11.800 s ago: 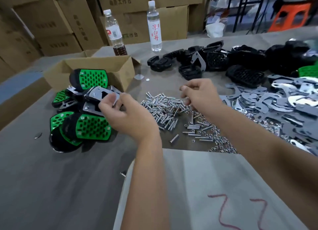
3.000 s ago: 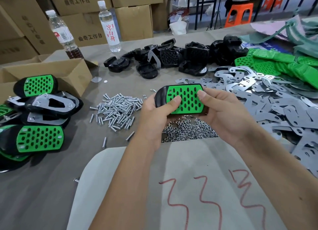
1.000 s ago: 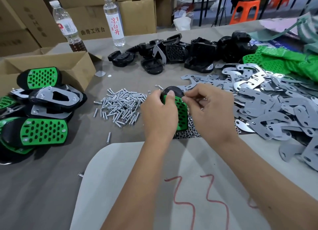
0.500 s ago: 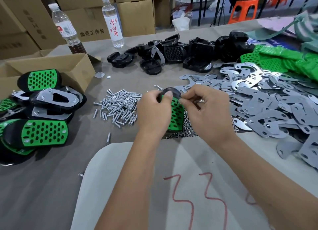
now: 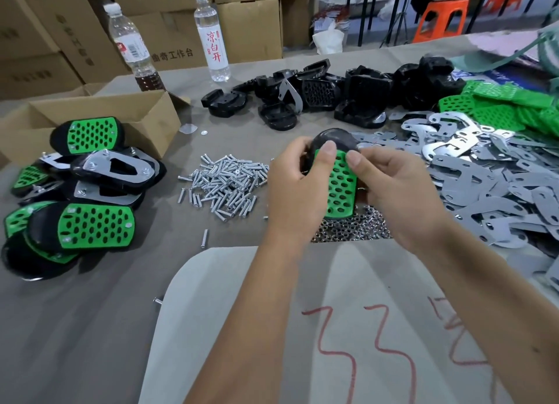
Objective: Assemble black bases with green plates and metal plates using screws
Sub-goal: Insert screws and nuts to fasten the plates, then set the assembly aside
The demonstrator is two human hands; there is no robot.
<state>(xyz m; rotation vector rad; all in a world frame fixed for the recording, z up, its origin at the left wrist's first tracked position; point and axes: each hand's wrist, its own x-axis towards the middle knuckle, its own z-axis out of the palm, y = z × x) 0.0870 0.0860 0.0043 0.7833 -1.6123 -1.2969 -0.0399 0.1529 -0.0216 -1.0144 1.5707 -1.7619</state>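
Green plate [image 5: 340, 186], perforated and seated on a black base [image 5: 332, 137], stands nearly on end between both hands, above the table at the middle of the view. Left hand [image 5: 295, 189] curls round the piece from nine o'clock, its thumb pressed on the plate's upper edge and its fingers wrapped behind the base. Right hand [image 5: 396, 189] grips from three o'clock, thumb tip on the plate's top corner just beside the left thumb, fingers folded behind and out of sight. Only the rounded top of the base shows at twelve o'clock above the thumbs.

Directly below, at six o'clock, lies a heap of nuts [image 5: 351, 226]. At nine o'clock a pile of screws [image 5: 223, 183] spreads on the grey table [image 5: 90, 313]. Further toward nine o'clock, finished assemblies [image 5: 87, 192] are stacked by a cardboard box [image 5: 99, 113]. At three o'clock grey metal plates [image 5: 484, 180] lie scattered, with loose green plates [image 5: 499, 107] at two o'clock. Spare black bases [image 5: 332, 98] cluster at twelve o'clock, two bottles [image 5: 211, 34] behind them toward eleven.
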